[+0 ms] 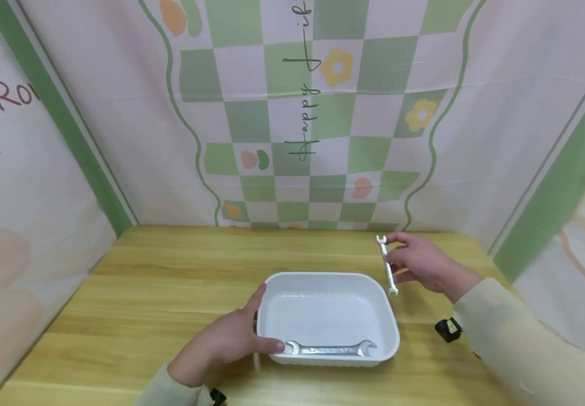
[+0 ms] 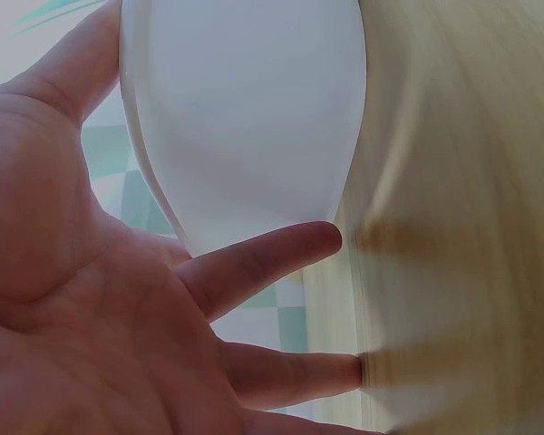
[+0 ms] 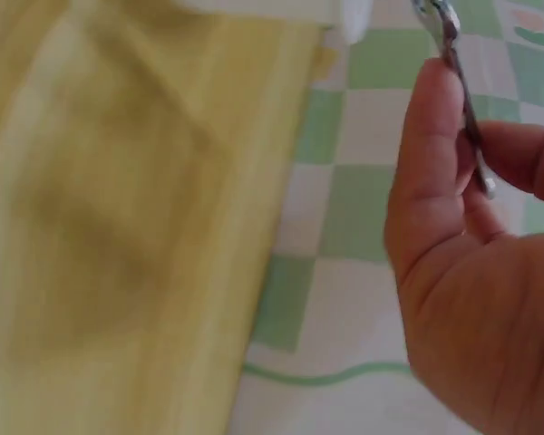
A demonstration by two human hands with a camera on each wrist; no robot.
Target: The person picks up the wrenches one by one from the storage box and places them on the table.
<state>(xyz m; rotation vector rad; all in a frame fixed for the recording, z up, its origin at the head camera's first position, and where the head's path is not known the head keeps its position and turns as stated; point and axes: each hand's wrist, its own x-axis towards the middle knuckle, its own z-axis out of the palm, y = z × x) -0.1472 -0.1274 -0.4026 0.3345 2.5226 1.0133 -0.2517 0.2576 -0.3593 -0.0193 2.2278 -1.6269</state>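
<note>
A white rectangular dish [image 1: 328, 316] sits on the wooden table. Inside it, along the near wall, lies a silver double open-ended wrench [image 1: 329, 349]. My left hand [image 1: 231, 335] rests against the dish's left side, its thumb over the near-left rim and its fingers spread and mostly straight; the left wrist view shows the palm beside the white wall [image 2: 245, 118]. To the right of the dish, my right hand [image 1: 419, 262] pinches a second, smaller open-ended wrench [image 1: 388, 265] between thumb and fingers, above the table. The right wrist view shows this wrench [image 3: 472, 127] in the grip.
The wooden tabletop [image 1: 171, 282] spreads around the dish. Behind it hangs a green-and-white checked cloth [image 1: 292, 113], with printed fabric at both sides. Black wrist devices [image 1: 448, 330] sit near both sleeves.
</note>
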